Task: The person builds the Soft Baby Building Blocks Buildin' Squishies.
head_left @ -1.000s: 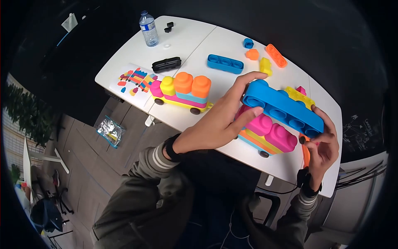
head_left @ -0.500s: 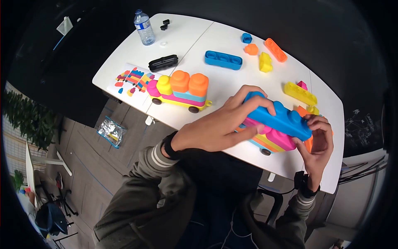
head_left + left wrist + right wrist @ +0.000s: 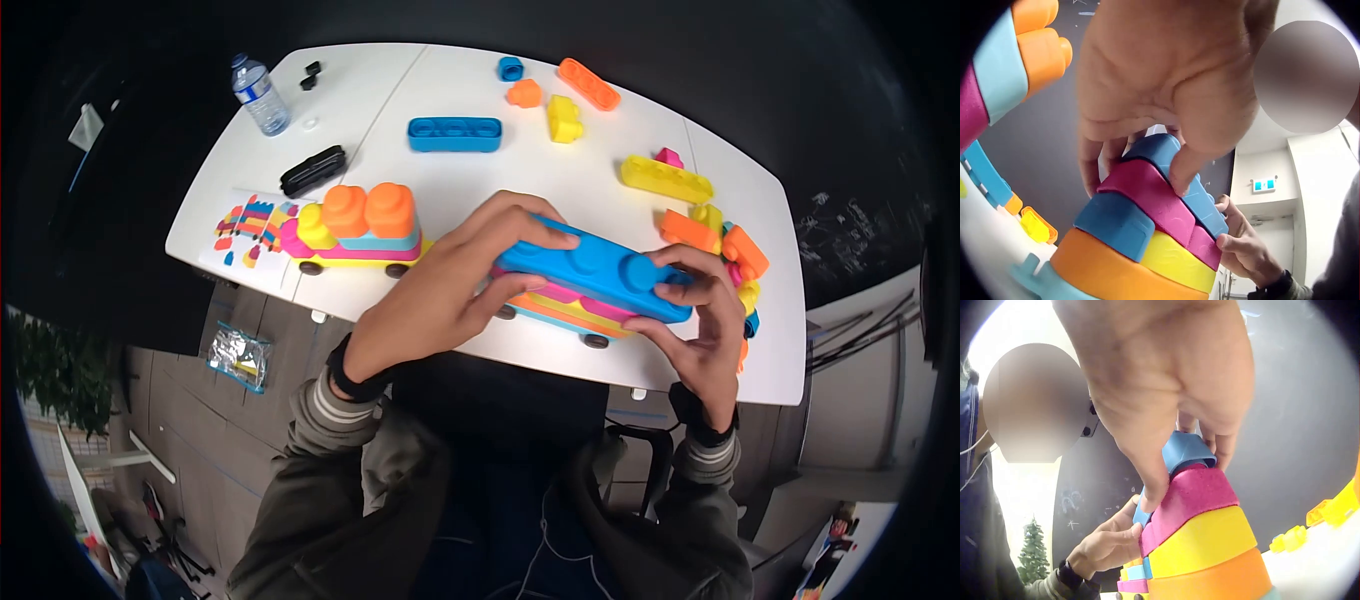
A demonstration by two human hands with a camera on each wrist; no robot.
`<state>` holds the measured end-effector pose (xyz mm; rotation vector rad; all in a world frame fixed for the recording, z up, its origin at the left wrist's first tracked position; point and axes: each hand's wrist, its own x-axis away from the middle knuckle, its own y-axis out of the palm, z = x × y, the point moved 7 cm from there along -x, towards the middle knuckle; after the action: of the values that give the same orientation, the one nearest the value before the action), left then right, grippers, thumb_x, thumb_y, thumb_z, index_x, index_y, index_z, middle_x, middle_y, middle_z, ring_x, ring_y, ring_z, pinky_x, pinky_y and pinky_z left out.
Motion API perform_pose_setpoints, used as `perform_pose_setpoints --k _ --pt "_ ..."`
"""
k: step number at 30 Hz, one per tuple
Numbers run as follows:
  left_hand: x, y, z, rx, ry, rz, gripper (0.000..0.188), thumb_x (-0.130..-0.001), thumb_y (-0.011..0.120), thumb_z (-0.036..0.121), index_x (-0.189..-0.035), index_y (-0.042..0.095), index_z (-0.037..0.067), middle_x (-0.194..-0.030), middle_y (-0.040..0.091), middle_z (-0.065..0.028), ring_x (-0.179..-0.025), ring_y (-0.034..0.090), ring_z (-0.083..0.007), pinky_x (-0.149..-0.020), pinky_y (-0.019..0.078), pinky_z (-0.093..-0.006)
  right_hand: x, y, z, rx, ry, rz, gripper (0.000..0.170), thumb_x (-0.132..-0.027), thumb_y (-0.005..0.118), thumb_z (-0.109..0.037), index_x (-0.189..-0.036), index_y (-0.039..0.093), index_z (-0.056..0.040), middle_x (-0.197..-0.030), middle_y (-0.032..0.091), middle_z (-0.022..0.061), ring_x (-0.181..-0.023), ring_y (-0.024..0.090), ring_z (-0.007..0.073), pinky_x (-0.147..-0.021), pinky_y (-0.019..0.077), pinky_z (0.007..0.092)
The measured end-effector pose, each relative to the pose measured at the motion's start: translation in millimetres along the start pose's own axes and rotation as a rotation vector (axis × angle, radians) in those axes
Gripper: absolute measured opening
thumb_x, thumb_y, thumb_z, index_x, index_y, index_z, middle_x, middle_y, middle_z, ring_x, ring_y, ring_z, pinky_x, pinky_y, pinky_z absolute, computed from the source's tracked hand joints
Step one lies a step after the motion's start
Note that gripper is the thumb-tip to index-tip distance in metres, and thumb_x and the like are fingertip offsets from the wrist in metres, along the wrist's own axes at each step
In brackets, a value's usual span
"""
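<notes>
Both hands hold a long blue building block (image 3: pixel 600 268), studs up, one at each end. My left hand (image 3: pixel 450 262) grips its left end, thumb on the near side. At the right end my right hand (image 3: pixel 708 318) pinches it between thumb and fingers. The block lies along the top of a wheeled stack with pink blocks (image 3: pixel 1147 187), a yellow block (image 3: pixel 1204 540) and an orange block (image 3: pixel 1210 575) in layers beneath. In the right wrist view a sliver of pink stud shows under the blue block's raised end. A dark wheel (image 3: pixel 596 341) shows at the stack's base.
Left of the stack stands another wheeled block build (image 3: pixel 350 240), beside a printed picture sheet (image 3: pixel 245 235). A blue block (image 3: pixel 455 134), a yellow block (image 3: pixel 665 178) and several loose blocks lie farther back and right. A black case (image 3: pixel 313 171) and water bottle (image 3: pixel 260 97) are at the left.
The long blue block has turned from showing its hollow underside to studs up and come down onto the pink blocks. Both hands kept hold of it. The head view has shifted rightward.
</notes>
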<state>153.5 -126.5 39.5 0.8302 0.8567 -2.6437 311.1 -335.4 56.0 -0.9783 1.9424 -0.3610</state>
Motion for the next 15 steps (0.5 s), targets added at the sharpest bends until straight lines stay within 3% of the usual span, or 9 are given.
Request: perform_pose_setpoints --k 8,12,14,15 --pt "0 2 -1 -0.138 -0.185 -0.014 0.053 -0.102 0.086 0.009 -0.15 0.065 0.01 -0.146 0.063 -0.016 -0.121 0.075 -0.0373 -0.095 0.0671 -0.0424 -2 3 0 0.015 0.029 -0.074 0.044 -0.09 0.099 -0.024 -0.113 0.069 -0.0016 -0.143 0.081 0.0204 -0.125 0.081 0.0344 -0.101 0.0649 0.0408" --pt "-3 10 1 -0.14 -0.154 -0.027 0.056 -0.102 0.087 0.012 -0.152 0.062 0.009 -0.143 0.064 -0.0159 -0.117 0.076 -0.037 -0.094 0.0673 -0.0426 -2 -6 -2 0.071 0.032 -0.089 0.043 -0.089 0.1 -0.022 -0.111 0.068 -0.003 -0.143 0.082 0.0196 -0.125 0.081 0.0333 -0.1 0.0648 0.0406" --pt "-4 22 -2 0.116 -0.407 -0.104 0.057 -0.102 0.089 0.009 -0.151 0.061 0.007 -0.15 0.063 -0.015 -0.133 0.072 -0.0321 -0.11 0.0589 -0.0435 -1 -16 -3 0.091 0.074 -0.101 0.043 -0.089 0.101 -0.018 -0.109 0.066 -0.0047 -0.14 0.083 0.0183 -0.125 0.081 0.032 -0.1 0.0647 0.0408" --pt "-7 23 -5 0.112 -0.394 -0.098 0.057 -0.102 0.089 0.009 -0.151 0.061 0.007 -0.15 0.063 -0.015 -0.133 0.072 -0.0321 -0.11 0.0589 -0.0435 0 -22 -3 0.099 0.062 -0.098 0.043 -0.089 0.101 -0.018 -0.109 0.066 -0.0047 -0.14 0.083 0.0183 -0.125 0.081 0.032 -0.1 0.0647 0.0408"
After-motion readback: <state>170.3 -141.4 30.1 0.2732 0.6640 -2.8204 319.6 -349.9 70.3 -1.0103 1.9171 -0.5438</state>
